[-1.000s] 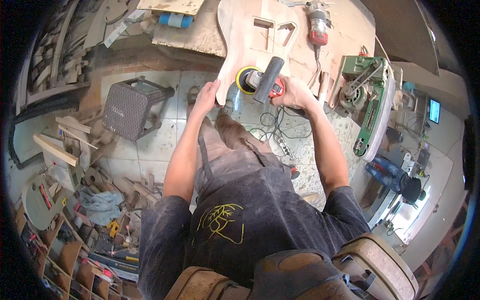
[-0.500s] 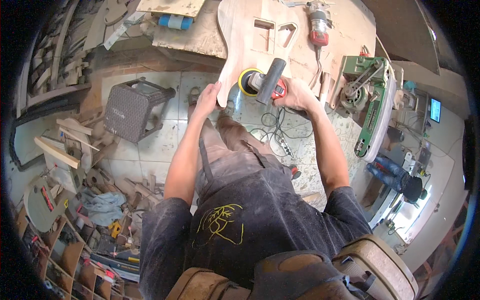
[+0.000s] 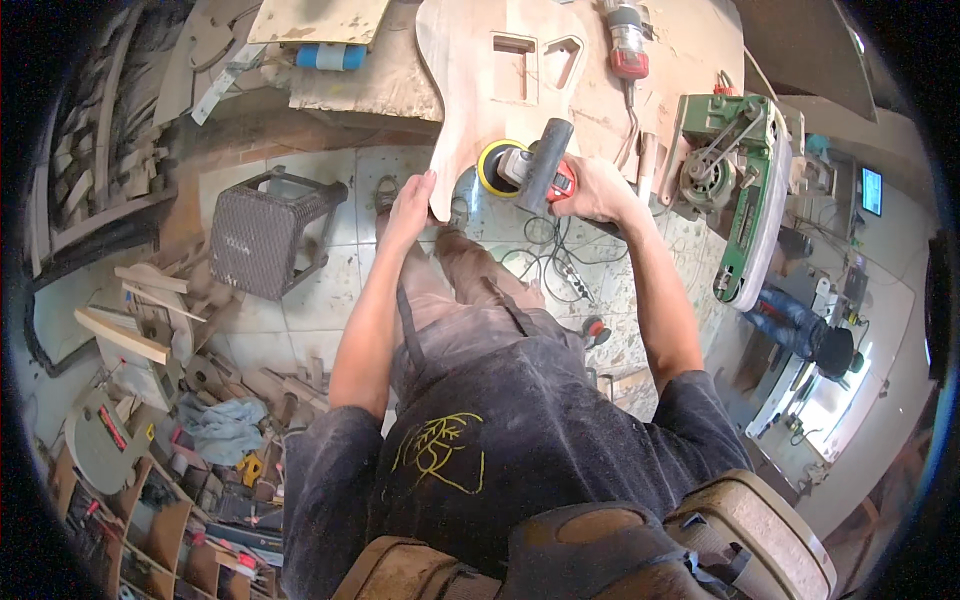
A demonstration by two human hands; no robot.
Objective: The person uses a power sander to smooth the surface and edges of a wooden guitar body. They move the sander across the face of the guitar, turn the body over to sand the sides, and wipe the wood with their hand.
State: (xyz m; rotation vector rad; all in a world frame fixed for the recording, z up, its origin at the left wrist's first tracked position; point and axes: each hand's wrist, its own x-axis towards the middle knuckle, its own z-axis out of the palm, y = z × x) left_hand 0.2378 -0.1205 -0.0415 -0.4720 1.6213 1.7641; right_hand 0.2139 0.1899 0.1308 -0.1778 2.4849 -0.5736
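Note:
A bare wooden electric guitar body point(image 3: 465, 85) with cut-out cavities lies at the table's near edge, its horn jutting out toward me. My left hand point(image 3: 409, 210) is at that horn's tip, thumb and fingers closed on it. In my right hand point(image 3: 598, 190) is a red and grey power sander point(image 3: 563, 182), gripped at its rear. A thick dark tube sticks out across the tool. Its round yellow-rimmed pad point(image 3: 488, 165) is tilted against the curved edge of the body between the horns. The pad's working face is mostly hidden.
Beyond my right hand lies a red and clear router point(image 3: 628, 50). A green belt sander point(image 3: 745, 200) stands at right. Cables point(image 3: 560, 260) trail on the floor below. A dark woven stool point(image 3: 262, 235) is at left, near wood scraps. Another person point(image 3: 810, 335) stands far right.
The whole view has shifted slightly. Against the guitar body, the sander sits a little farther right. Both hands keep their holds.

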